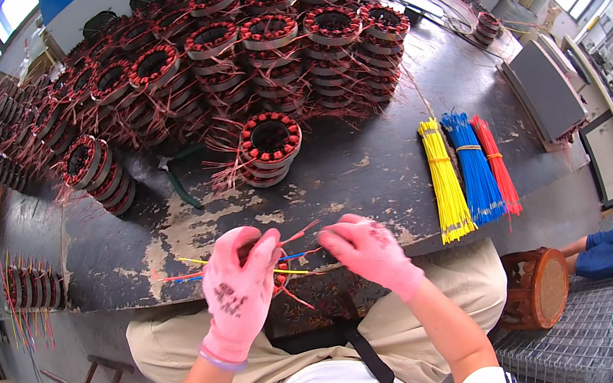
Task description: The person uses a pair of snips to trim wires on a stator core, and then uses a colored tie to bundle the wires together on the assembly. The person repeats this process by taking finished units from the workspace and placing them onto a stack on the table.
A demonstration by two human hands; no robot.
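At the table's near edge my left hand [237, 286], in a pink glove, is closed on a motor stator [282, 277], mostly hidden behind the fingers. A blue wire [297, 255] and a yellow wire [290, 272] stick out from it, and their other ends show left of the glove beside a red one. Reddish winding leads [301, 232] also stand out from the ring. Just to the right, my right hand [371, 252], gloved in pink too, has thumb and fingers pinched on a thin wire end beside the blue wire's tip.
Stacks of red-wound stators [269, 29] fill the back of the table. A shorter stack [271, 145] stands nearer, beside green-handled pliers [179, 184]. Bundles of yellow [446, 185], blue [476, 173] and red wires [496, 165] lie at right. A person's leg [612, 247] shows beyond a wooden stool [538, 289].
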